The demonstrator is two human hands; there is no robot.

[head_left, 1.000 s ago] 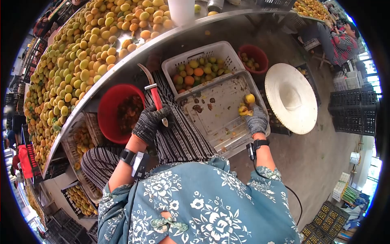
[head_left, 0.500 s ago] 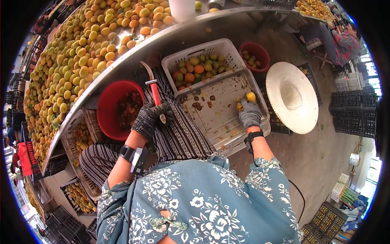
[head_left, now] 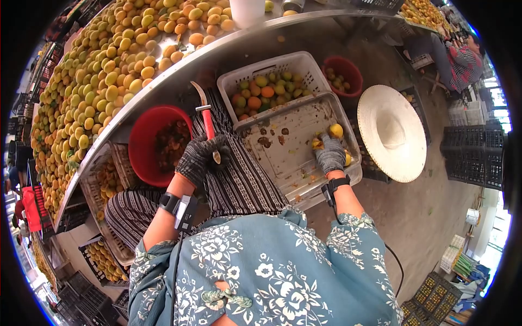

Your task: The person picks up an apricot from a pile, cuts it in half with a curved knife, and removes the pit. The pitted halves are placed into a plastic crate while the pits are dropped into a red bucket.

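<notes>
My left hand (head_left: 199, 156), in a dark grey knit glove, is closed around the red handle of a curved knife (head_left: 207, 120). Its hooked blade points up and away from me, above my striped trouser leg. Over the right side of the shallow metal tray (head_left: 280, 163), my right hand (head_left: 330, 155), gloved alike, has its fingers curled on a small yellow-orange fruit (head_left: 317, 144), partly hidden by the glove. One yellow fruit (head_left: 336, 130) lies just beyond the fingertips, another (head_left: 348, 158) beside the hand's right edge. Dark wet bits stick to the tray.
Behind the tray stands a white crate (head_left: 304, 70) of green and orange fruit. A red tub (head_left: 142, 146) of cut pieces is at left, a red bucket (head_left: 348, 73) and straw hat (head_left: 391, 133) at right. The metal table edge (head_left: 163, 81) curves overhead, heaped with fruit.
My right hand has shifted slightly left and toward me in the tray, and a yellow fruit now shows at its right edge. My left hand keeps the knife almost still.
</notes>
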